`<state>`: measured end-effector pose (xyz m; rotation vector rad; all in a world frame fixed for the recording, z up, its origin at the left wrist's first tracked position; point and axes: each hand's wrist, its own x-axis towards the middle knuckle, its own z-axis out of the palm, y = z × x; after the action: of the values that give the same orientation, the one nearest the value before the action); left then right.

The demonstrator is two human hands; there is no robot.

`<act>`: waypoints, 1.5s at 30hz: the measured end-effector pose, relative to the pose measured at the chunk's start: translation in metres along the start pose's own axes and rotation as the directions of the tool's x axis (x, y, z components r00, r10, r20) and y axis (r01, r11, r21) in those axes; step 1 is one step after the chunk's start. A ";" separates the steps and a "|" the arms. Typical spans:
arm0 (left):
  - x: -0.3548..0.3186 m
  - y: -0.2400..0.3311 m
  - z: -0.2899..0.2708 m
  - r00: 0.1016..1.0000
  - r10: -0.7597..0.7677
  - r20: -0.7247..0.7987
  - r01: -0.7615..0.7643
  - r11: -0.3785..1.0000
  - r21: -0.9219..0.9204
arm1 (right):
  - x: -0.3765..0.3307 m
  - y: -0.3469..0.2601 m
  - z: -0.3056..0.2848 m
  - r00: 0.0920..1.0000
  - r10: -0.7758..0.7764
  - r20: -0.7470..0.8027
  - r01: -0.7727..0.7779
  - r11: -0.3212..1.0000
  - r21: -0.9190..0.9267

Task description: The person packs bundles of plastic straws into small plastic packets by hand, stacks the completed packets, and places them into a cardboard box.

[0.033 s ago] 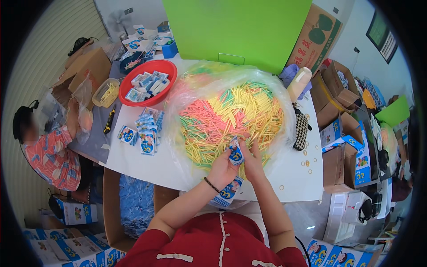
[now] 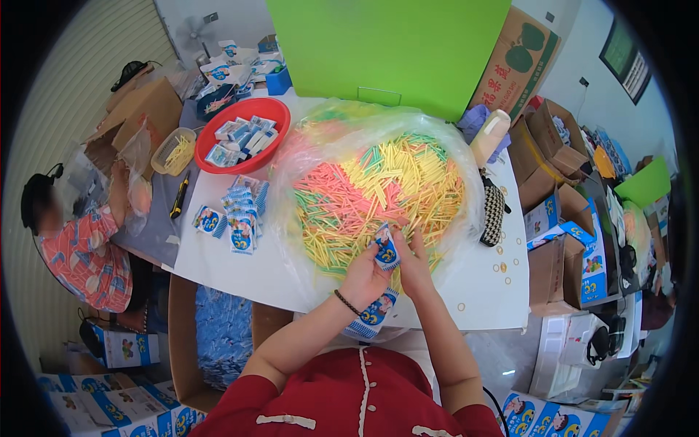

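My left hand (image 2: 368, 275), with a dark beaded bracelet at the wrist, grips a small blue and white packet (image 2: 386, 247) upright. Right beside its upper end is my right hand (image 2: 413, 264), fingers bent together; whatever lies between them is too small to make out. Both hands are over the near side of a large clear plastic bag (image 2: 280, 211) spread open on the table. Thin pink, yellow and green sticks (image 2: 378, 182) fill the bag. Below my left wrist, more blue packets (image 2: 377, 312) lie at the table's near edge.
Left of the bag lie a pile of packets (image 2: 242, 211) and a red basin (image 2: 284, 124) of small boxes. A yellow-black cutter (image 2: 179, 195) lies farther left, near a seated person (image 2: 87, 255). Rubber bands (image 2: 504, 268) and a checkered pouch (image 2: 493, 215) are on the right.
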<state>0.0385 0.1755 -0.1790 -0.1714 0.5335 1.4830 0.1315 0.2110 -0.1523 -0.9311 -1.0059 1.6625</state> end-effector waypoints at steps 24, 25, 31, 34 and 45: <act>-0.010 0.004 0.000 0.999 0.047 0.013 -0.046 0.996 -0.076 | 0.019 0.025 -0.012 0.979 0.195 0.065 -0.205 0.920 0.335; -0.010 0.003 0.000 0.998 0.059 0.007 -0.058 0.995 -0.083 | 0.018 0.026 -0.014 0.979 0.194 0.064 -0.204 0.919 0.336; -0.003 0.004 -0.002 0.995 0.070 -0.073 -0.077 0.992 -0.102 | -0.007 0.019 -0.008 0.979 0.001 0.203 -0.117 0.820 0.561; -0.003 0.004 -0.003 0.967 0.048 0.252 -0.038 0.998 -0.046 | -0.011 0.019 -0.010 0.976 -0.077 0.202 -0.032 0.872 0.488; -0.013 0.015 0.021 0.996 0.080 0.030 -0.083 0.988 0.130 | 0.022 0.029 -0.050 0.997 -0.001 0.079 -0.022 0.960 0.281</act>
<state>0.0293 0.1744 -0.1520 -0.0278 0.6219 1.5216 0.1612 0.2355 -0.2002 -0.6872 -0.7895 1.8067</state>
